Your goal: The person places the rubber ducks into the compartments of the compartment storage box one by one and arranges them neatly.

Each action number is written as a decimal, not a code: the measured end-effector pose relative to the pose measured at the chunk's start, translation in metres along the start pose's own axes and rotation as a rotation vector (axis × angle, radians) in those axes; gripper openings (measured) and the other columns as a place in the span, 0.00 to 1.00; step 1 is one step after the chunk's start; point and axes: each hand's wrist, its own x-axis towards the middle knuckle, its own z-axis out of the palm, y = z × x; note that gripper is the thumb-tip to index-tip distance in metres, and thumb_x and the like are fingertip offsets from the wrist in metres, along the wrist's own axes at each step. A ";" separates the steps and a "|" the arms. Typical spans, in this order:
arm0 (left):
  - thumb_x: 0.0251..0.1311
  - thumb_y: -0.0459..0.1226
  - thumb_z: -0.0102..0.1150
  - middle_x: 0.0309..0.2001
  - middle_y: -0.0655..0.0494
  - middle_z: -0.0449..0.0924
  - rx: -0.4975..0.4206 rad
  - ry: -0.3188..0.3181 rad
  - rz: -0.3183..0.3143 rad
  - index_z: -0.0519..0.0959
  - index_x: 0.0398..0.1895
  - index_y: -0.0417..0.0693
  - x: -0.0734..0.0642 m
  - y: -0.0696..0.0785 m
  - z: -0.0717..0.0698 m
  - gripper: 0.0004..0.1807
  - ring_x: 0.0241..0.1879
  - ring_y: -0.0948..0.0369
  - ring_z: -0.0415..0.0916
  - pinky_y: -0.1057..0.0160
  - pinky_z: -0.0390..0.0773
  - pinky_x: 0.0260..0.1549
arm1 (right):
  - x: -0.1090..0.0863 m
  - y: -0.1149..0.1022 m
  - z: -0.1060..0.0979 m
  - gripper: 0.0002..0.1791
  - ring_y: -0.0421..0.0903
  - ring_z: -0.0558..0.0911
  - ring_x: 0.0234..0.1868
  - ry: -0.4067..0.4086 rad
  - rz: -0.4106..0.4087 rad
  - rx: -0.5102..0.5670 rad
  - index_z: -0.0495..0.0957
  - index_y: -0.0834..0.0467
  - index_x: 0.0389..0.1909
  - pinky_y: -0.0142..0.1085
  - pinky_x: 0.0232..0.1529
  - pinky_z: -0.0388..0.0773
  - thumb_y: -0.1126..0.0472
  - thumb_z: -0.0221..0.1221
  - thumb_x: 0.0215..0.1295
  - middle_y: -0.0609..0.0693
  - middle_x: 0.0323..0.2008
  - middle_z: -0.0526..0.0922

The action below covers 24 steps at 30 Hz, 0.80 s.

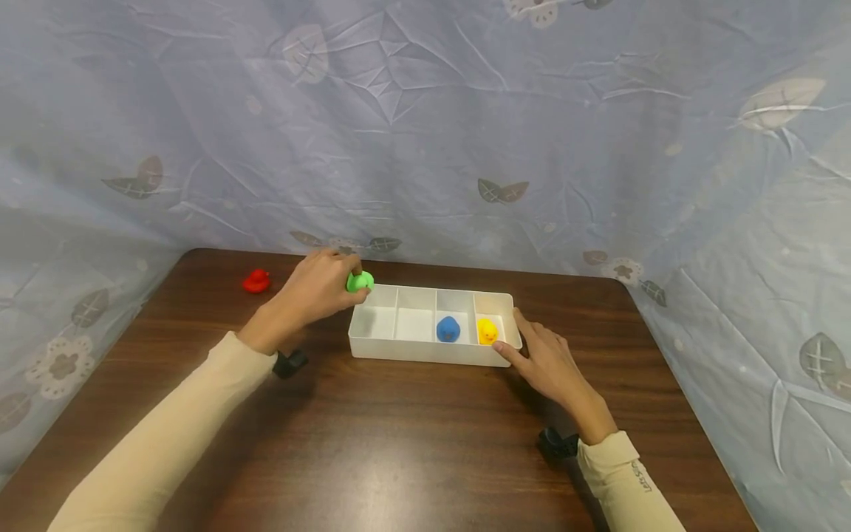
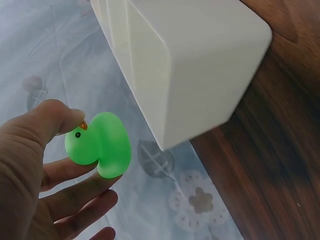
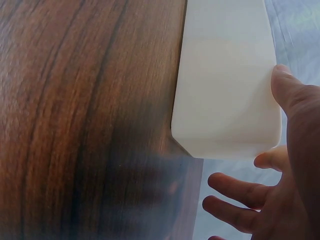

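Observation:
My left hand (image 1: 322, 284) pinches a green rubber duck (image 2: 102, 145) between thumb and fingers, over the left end of a white divided box (image 1: 432, 352). In the left wrist view the duck's orange beak is by the thumb tip, beside the box's end. At the box's right end rests my right hand (image 1: 548, 366), with its thumb on the front rim and index finger along the end wall. The other fingers (image 3: 232, 215) extend loosely away from the box. A yellow rubber duck (image 1: 488, 331) sits in the rightmost compartment, and a blue rubber duck (image 1: 448, 329) in the one beside it.
A red rubber duck (image 1: 256, 281) stands on the dark wooden table (image 1: 372, 443), left of my left hand near the back edge. Light blue leaf-patterned cloth (image 1: 412, 148) hangs behind the table and at its sides. The two left compartments hold nothing.

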 end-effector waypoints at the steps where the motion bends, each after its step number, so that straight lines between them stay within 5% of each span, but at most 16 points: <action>1: 0.65 0.48 0.70 0.35 0.52 0.87 -0.005 -0.005 0.007 0.85 0.43 0.43 0.002 0.002 0.000 0.17 0.43 0.49 0.79 0.50 0.80 0.40 | 0.000 0.000 0.000 0.49 0.70 0.74 0.73 -0.003 0.003 0.000 0.53 0.61 0.85 0.72 0.72 0.64 0.32 0.54 0.78 0.71 0.73 0.73; 10: 0.66 0.50 0.68 0.39 0.54 0.90 -0.009 -0.097 0.055 0.86 0.47 0.47 0.017 0.028 0.007 0.18 0.47 0.48 0.80 0.46 0.81 0.50 | 0.000 -0.001 -0.001 0.48 0.71 0.74 0.73 -0.005 0.006 -0.010 0.53 0.61 0.85 0.73 0.72 0.64 0.34 0.53 0.78 0.71 0.73 0.73; 24: 0.68 0.50 0.68 0.36 0.59 0.88 -0.045 -0.157 0.136 0.85 0.44 0.50 0.030 0.056 0.027 0.15 0.45 0.53 0.79 0.50 0.77 0.54 | -0.001 -0.002 -0.002 0.48 0.70 0.74 0.74 -0.001 0.005 0.006 0.54 0.61 0.85 0.73 0.72 0.64 0.33 0.53 0.79 0.70 0.74 0.73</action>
